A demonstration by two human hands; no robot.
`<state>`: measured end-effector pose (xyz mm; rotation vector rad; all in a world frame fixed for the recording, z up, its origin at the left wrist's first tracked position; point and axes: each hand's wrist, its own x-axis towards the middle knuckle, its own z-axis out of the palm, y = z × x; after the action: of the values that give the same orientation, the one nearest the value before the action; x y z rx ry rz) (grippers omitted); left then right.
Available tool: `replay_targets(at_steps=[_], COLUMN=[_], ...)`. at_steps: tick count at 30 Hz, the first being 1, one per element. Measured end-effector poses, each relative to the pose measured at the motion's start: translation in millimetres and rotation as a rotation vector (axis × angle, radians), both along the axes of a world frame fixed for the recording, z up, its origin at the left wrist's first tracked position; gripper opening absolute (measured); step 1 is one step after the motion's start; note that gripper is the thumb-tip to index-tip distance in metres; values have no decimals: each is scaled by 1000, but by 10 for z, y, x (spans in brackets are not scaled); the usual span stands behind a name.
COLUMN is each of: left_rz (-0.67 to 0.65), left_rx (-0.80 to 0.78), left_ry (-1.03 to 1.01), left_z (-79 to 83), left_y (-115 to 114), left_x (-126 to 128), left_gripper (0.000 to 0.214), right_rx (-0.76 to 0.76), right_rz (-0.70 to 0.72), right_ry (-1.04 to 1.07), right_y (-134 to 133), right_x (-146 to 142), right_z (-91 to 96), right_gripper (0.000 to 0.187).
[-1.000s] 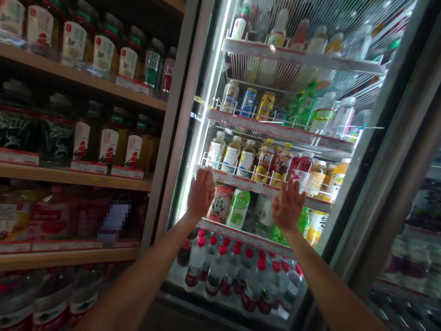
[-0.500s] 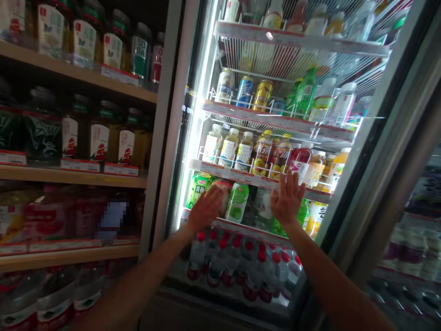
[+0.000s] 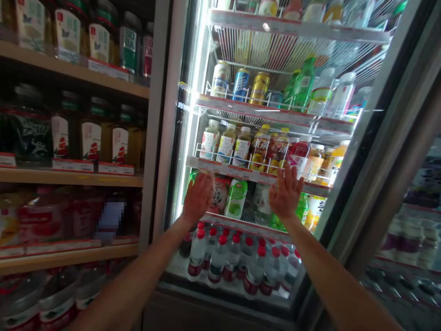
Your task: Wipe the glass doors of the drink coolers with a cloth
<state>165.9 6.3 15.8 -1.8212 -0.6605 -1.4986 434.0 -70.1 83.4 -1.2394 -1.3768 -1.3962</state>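
Note:
My left hand [image 3: 199, 196] is raised in front of the lower left of the lit drinks cooler [image 3: 241, 175], its fingers stretched upward and slightly blurred. It covers part of a green pack [image 3: 192, 177] and is close to a reddish-pink container [image 3: 220, 193]. A green-and-white carton [image 3: 236, 198] stands between my two hands. My right hand [image 3: 285, 192] is spread flat with fingers apart, overlapping the shelf edge below a red drink bottle [image 3: 299, 154]. Both hands hold nothing. Whether either palm touches glass, I cannot tell.
Red-capped water bottles [image 3: 231, 257] fill the cooler's bottom. Cans [image 3: 240, 85] and a green bottle [image 3: 304, 87] stand higher up. Wooden shelves [image 3: 69, 177] with drinks are at the left. A metal frame [image 3: 382, 184] borders the cooler at the right.
My left hand has shifted left and up, away from the green-and-white carton, uncovering more of the reddish-pink container. The right hand stays nearly in place, and the view has shifted slightly.

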Motion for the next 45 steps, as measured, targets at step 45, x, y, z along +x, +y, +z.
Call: replay_targets(at_steps=[45], left_rz=[-123], left_rx=[76], left_ry=[117], left_z=[1088], left_y=[53], left_x=[317], left_gripper=[49], right_rx=[38], right_rz=[60], right_ry=[0], right_y=[-6], right_x=[-25], right_z=[11], right_gripper=[56])
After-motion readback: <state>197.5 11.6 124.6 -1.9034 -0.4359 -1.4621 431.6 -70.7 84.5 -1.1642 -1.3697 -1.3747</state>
